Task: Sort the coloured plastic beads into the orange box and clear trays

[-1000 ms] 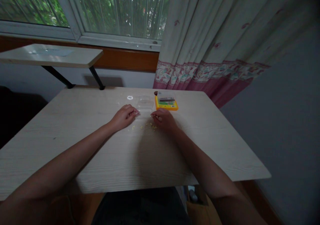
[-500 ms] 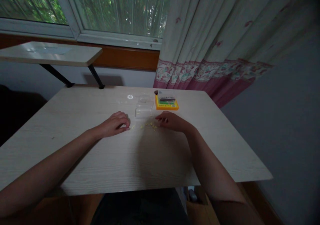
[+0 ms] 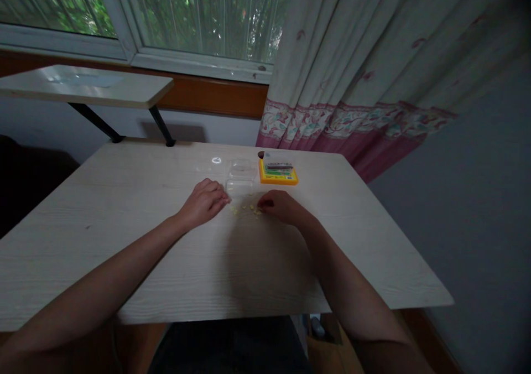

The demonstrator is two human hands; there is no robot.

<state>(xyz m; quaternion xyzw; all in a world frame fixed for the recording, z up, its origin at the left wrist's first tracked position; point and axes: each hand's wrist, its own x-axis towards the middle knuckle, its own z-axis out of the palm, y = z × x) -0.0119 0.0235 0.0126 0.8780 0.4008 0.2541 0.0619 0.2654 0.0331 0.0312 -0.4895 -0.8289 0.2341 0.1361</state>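
Both my hands rest on a pale wooden table (image 3: 124, 219). My left hand (image 3: 204, 202) lies knuckles up with its fingers curled, the fingertips at the left edge of several small yellow bits (image 3: 246, 209) scattered on the tabletop. My right hand (image 3: 281, 206) lies just right of those bits, fingers bent and pinched at them. A clear plastic box (image 3: 240, 186) stands just beyond the bits, between my hands. What the fingers hold, if anything, is too small to see.
A yellow flat pack (image 3: 277, 173) with dark strips lies behind the clear box. A second pale tabletop (image 3: 83, 83) on black legs stands at the back left under the window. A flowered curtain (image 3: 357, 75) hangs at the right.
My left hand has moved right toward the yellow bits, and my right hand has drawn in to their right edge. The view has shifted slightly.
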